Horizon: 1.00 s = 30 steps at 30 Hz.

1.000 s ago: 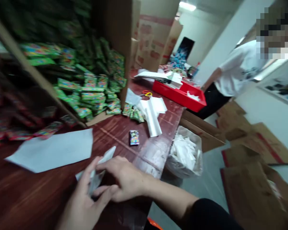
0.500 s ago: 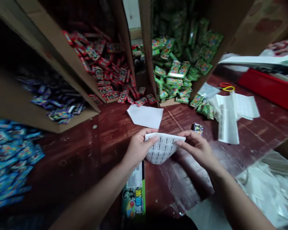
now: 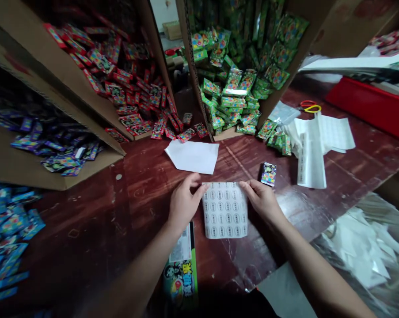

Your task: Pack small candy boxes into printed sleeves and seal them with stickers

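A white sticker sheet [image 3: 225, 210] printed with rows of round labels lies flat on the dark red table [image 3: 119, 212]. My left hand [image 3: 182, 202] pinches its upper left corner. My right hand [image 3: 261, 198] pinches its upper right corner. A small dark packet [image 3: 268, 173] sits just beyond my right hand. A blank white sheet [image 3: 193, 156] lies a little farther back.
Open cardboard boxes hold purple packets [image 3: 58, 152], red packets [image 3: 133, 95] and green packets [image 3: 239, 88]. Blue packets [image 3: 7, 234] pile at the left. White strips [image 3: 313, 148], scissors [image 3: 309, 106] and a red tray [image 3: 371, 108] lie right. A waste bag [image 3: 368, 251] hangs off the edge. A printed box [image 3: 182, 271] lies near me.
The view swung from the right side to the boxes. The sticker sheet went from crumpled between my hands to spread flat on the table, held by its top corners.
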Motion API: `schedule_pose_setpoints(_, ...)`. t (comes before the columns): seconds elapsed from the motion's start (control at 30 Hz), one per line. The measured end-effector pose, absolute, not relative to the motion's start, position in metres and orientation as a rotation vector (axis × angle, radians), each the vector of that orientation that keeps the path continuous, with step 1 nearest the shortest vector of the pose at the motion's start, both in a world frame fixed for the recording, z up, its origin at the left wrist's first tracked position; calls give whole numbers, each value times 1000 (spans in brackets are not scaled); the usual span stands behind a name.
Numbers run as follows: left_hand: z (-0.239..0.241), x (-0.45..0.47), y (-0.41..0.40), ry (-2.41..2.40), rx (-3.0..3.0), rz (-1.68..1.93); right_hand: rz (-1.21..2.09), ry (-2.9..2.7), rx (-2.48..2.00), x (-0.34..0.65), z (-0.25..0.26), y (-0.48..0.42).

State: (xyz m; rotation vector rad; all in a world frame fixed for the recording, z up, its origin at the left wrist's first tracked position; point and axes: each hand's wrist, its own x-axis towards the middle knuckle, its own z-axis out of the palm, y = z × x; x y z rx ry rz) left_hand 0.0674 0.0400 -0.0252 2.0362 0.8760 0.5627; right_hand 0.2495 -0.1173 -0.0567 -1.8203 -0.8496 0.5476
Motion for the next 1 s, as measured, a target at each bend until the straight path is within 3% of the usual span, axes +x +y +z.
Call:
schedule_pose_setpoints(0.13,-31,75,27,696,2351,602,612,-892,-1825,261,-69,-123)
schedule_pose_setpoints(0.37,-35,86,56,670,1654,202,840,-856,-1608,264,-57,-130)
schedule_pose_setpoints(0.5,-29,85,52,630,1581,224,1063,-606,-1459,256,-58,-121)
schedule_pose_setpoints(0.73,-32,90,49,691,1494,229,806,-645,-1655,246,-64,-117)
schedule_pose_setpoints(0.9,-33,89,49,830,2080,428,690,-776,-1841,253,-74,-122)
schedule_pose_setpoints(1.0,-38,84,25,566,2585,452,665,-885,-1935,269,-73,-130)
